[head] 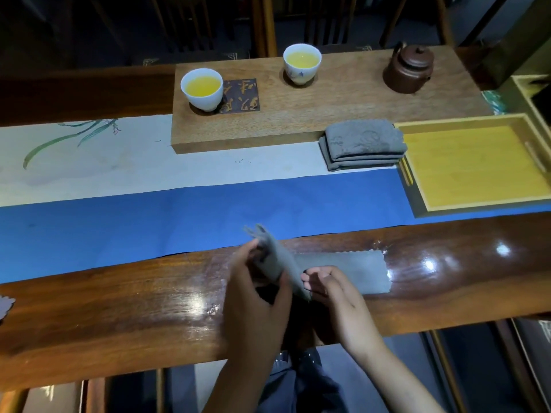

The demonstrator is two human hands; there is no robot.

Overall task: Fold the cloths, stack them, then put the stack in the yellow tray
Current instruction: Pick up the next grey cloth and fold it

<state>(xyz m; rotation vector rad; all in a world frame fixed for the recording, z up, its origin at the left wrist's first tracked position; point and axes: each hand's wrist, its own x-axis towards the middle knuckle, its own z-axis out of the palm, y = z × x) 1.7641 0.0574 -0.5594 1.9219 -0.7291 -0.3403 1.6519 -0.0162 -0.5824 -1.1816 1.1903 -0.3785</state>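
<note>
A grey cloth (354, 268) lies on the glossy wooden table near its front edge. Its left end is lifted and blurred, and my left hand (256, 290) grips that raised end. My right hand (326, 286) pinches the near edge of the same lifted part, fingers curled. The cloth's right part stays flat on the wood. A stack of folded grey cloths (362, 144) sits farther back, touching the left rim of the yellow tray (477, 171), which holds nothing.
A wooden tea board (298, 120) at the back carries two white cups of yellow tea (202, 89) (301, 63) and a brown clay teapot (410, 68). A blue and cream runner (149, 216) crosses the table. Another tray's corner (533, 96) shows at far right.
</note>
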